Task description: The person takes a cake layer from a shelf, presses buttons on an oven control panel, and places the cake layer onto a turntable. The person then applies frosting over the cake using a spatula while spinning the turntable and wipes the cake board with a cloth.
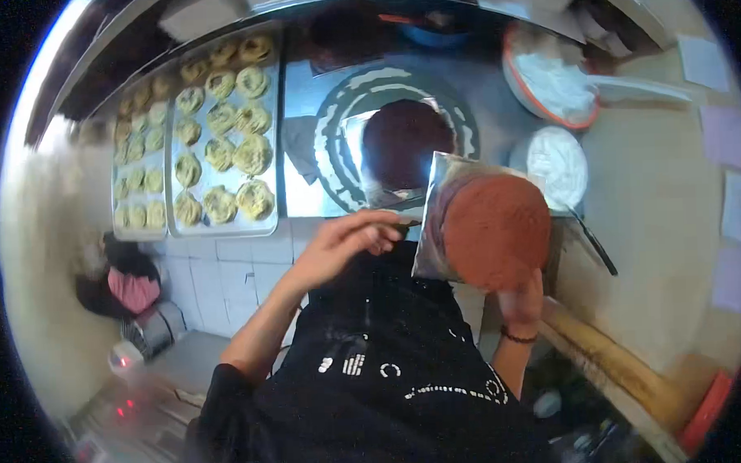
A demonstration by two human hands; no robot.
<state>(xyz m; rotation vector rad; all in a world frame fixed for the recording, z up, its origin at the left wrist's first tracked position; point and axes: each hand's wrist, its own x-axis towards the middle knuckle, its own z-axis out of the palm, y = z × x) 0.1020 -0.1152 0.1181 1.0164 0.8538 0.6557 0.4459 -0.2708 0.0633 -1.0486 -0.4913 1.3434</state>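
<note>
A round reddish-brown cake layer (pixel 497 231) lies on a square silvery board (pixel 428 250), tilted toward the camera. My right hand (pixel 521 300) holds this board from below at its near edge. My left hand (pixel 350 242) is left of the board, its fingers curled around a small dark handle (pixel 405 229). Beyond the hands, a dark brown round cake (pixel 408 143) sits on a shiny square board on a round turntable (pixel 329 155) marked with white smears. A tub of white cream (pixel 557 166) stands at the right, with a black-handled tool (pixel 591 242) leaning out of it.
Two metal trays (pixel 276 153) of round yellowish pastries lie at the left. A red-rimmed bowl (pixel 545 78) of white cream with a pale spatula (pixel 643 87) stands back right. Papers (pixel 705 63) hang on the right wall. A scale-like device (pixel 123 358) shows red lights lower left.
</note>
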